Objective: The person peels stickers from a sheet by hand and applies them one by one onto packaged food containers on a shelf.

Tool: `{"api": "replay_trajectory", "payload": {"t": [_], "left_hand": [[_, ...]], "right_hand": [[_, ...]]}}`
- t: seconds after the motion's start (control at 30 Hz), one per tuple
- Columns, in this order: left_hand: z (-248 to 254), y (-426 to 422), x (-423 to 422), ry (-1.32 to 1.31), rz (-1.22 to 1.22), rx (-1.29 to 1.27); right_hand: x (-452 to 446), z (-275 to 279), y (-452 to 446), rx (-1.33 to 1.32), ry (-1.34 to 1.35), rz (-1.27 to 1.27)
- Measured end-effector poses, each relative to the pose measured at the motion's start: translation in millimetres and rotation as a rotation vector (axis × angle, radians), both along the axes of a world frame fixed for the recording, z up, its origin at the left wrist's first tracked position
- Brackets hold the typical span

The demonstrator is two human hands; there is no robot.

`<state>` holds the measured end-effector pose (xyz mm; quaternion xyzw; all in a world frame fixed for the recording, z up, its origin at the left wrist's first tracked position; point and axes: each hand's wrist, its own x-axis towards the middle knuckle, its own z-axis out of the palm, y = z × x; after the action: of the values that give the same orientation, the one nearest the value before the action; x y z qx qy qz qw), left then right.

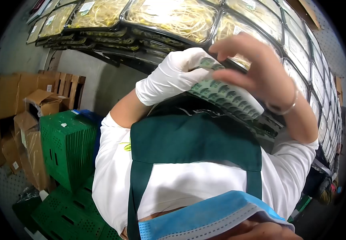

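My left hand (pixel 179 72), in a white glove, is closed on a strip of round green stickers (pixel 229 96) on pale backing. The strip hangs in front of my dark green apron, and one end of it shows between thumb and fingers. My right hand (pixel 257 66) is bare, with a bracelet at the wrist, and slightly blurred. Its thumb and fingers are apart beside the top of the strip. Whether a loose sticker clings to a fingertip is too blurred to tell. Just beyond both hands lie film-covered black trays of bean sprouts (pixel 171 20).
More packed trays (pixel 299 52) run along the right side, and stacked layers show at the near edge. On the left stand green plastic crates (pixel 67 140), cardboard boxes (pixel 45 102) and a wooden pallet (pixel 75 86).
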<state>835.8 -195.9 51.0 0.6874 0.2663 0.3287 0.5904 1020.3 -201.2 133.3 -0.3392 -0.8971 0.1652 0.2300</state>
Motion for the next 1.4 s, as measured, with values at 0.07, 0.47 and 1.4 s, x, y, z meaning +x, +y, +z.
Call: {"api": "replay_trajectory", "payload": {"t": [0.07, 0.47, 1.4], "left_hand": [[2.1, -6.0, -2.6, -0.089, 0.024, -0.046], [-20.6, -6.6, -33.9, -0.187, -0.132, -0.298], [-14.6, -27.4, -6.6, -0.264, 0.273, -0.489]], "right_hand": [[-12.6, -2.7, -8.6, 0.178, -0.092, -0.029], [84.1, 1.2, 152.6, -0.008, 0.263, -0.443], [199.9, -43.6, 340.1, 0.029, -0.655, -1.435]]}}
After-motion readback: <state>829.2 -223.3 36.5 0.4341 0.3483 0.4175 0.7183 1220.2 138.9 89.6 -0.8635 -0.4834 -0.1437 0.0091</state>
